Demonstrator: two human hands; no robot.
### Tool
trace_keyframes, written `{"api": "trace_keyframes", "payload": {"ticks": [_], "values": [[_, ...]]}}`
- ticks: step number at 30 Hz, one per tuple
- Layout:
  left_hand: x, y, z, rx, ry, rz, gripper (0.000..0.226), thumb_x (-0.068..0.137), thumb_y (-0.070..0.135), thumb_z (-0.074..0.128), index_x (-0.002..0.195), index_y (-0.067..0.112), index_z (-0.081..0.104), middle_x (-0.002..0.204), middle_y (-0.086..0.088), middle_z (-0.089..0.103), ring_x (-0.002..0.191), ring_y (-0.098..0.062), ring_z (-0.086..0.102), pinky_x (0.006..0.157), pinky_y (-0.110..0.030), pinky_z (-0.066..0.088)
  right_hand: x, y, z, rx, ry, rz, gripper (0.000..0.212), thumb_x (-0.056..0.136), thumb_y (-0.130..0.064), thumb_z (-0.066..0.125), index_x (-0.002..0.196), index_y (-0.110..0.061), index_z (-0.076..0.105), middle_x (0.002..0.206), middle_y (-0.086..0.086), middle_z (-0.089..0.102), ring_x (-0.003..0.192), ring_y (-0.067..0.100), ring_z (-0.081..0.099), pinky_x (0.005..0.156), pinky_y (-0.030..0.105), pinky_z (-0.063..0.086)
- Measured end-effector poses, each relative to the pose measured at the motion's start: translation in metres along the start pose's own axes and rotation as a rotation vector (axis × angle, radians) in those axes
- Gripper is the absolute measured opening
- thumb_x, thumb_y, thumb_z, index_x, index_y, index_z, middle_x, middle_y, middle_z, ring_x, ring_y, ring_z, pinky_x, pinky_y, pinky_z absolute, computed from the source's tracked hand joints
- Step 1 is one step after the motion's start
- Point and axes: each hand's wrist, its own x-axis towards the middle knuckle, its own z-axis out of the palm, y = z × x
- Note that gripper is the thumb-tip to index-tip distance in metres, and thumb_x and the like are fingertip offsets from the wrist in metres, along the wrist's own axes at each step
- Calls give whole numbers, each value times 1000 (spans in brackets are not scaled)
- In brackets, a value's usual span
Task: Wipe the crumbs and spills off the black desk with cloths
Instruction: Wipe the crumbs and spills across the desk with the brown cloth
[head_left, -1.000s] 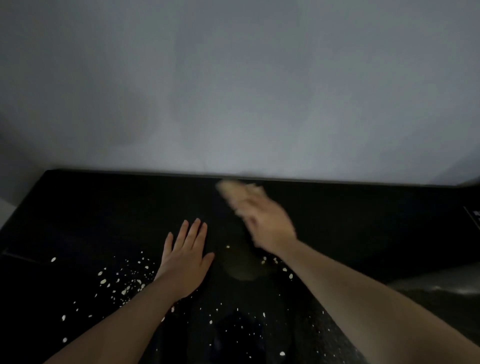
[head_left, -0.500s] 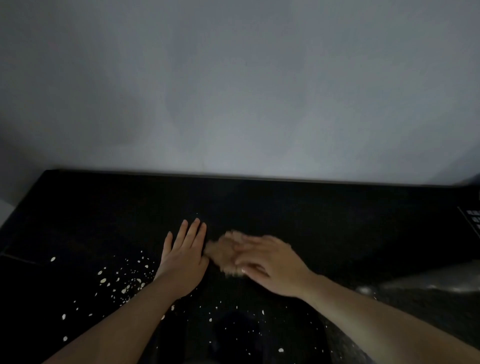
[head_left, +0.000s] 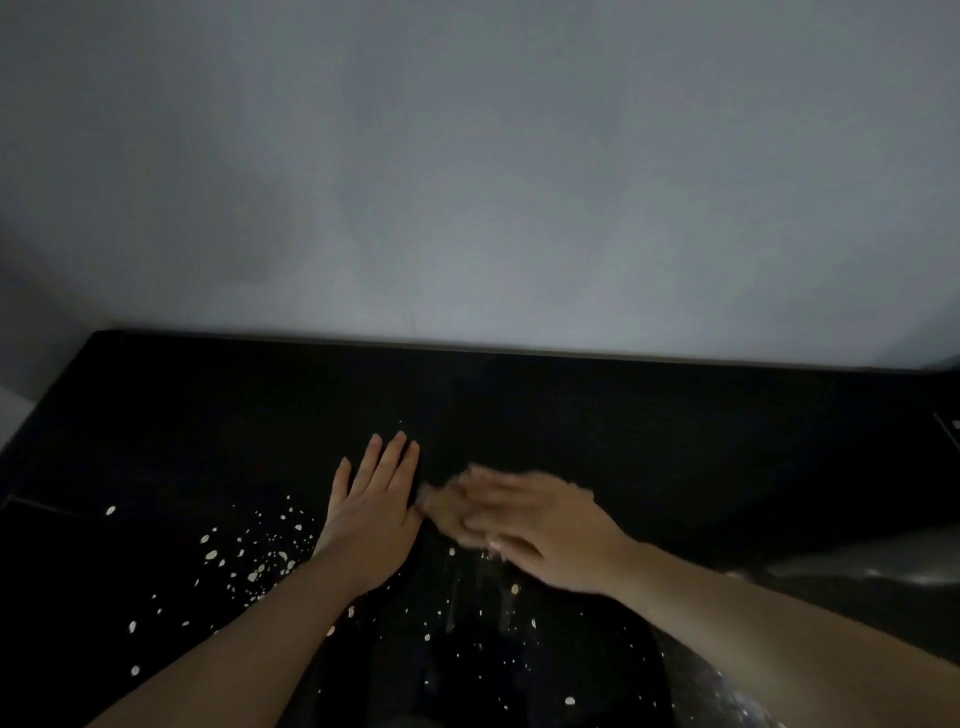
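My right hand has swept the cloth back from the far edge to just beside my left hand — fingers flat on it, though blurred. Nearer me than the left hand, crumbs scatter both sides; it rests spread flat, palm down. I'd press evenly, dragging crumbs into one pile. Beyond it the black desk meets the wall — no writing readable.

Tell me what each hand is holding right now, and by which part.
Left hand holds nothing; it lies flat on the desk. Right hand presses down on top of the cloth; blur hides any grip.
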Motion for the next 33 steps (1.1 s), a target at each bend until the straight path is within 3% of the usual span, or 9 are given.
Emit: {"api": "trace_keyframes", "payload": {"ticks": [4,6,9,13,17,23,27,30,33], "values": [[-1,0,0,-6,9,6,61,101,38,21,148,18,-12,151,6,-26,141,-16,-22,114,-40,-10,0,28,-14,-102,89,-154,32,89,-20,47,118,-24,61,126,-5,60,127,12,44,105,31,35],[-2,1,-1,-2,4,3,61,100,38,22,148,18,-12,155,3,-20,141,-17,-21,115,-41,-9,19,65,-21,-75,288,95,32,86,-9,57,118,-13,63,123,7,63,121,24,53,106,39,37],[-2,2,-2,7,15,-8,61,101,38,21,148,18,-11,155,3,-19,142,-17,-20,115,-41,-9,28,71,-16,-55,341,387,33,87,-9,61,119,-13,63,128,5,60,125,22,51,104,48,40],[-3,2,1,31,32,-11,60,101,38,21,148,18,-11,156,2,-19,142,-18,-20,115,-41,-8,-21,4,0,69,177,66,32,87,-18,59,117,-29,62,131,-11,56,131,3,38,109,24,27],[-3,6,1,26,25,-22,59,101,36,20,148,18,-10,156,3,-17,143,-20,-18,116,-42,-6,-45,6,-11,78,20,-118,30,91,-23,49,118,-27,61,129,-13,57,131,-1,37,109,33,33],[-11,13,1,18,23,-22,57,101,34,20,149,19,-8,157,4,-14,143,-20,-16,117,-40,-3,-13,48,-13,-39,316,488,37,93,-16,55,129,-27,55,138,-8,51,134,9,37,114,36,28],[-17,16,4,25,28,-23,56,101,35,18,148,19,-10,156,4,-16,143,-20,-17,116,-39,-4,-37,-27,4,98,236,83,31,89,-21,51,116,-34,58,130,-15,56,128,3,42,105,24,34],[-21,17,6,25,22,-5,57,102,34,18,148,19,-10,156,4,-16,143,-20,-17,116,-39,-4,-46,-30,-1,85,26,-58,34,92,-26,42,120,-32,59,134,-15,53,133,2,34,109,33,31],[-28,17,4,18,17,27,57,102,33,19,148,20,-10,154,7,-20,143,-19,-17,115,-37,-6,-26,9,-6,54,191,305,36,95,-21,46,128,-31,54,141,-13,46,135,-1,25,113,37,28]]}}
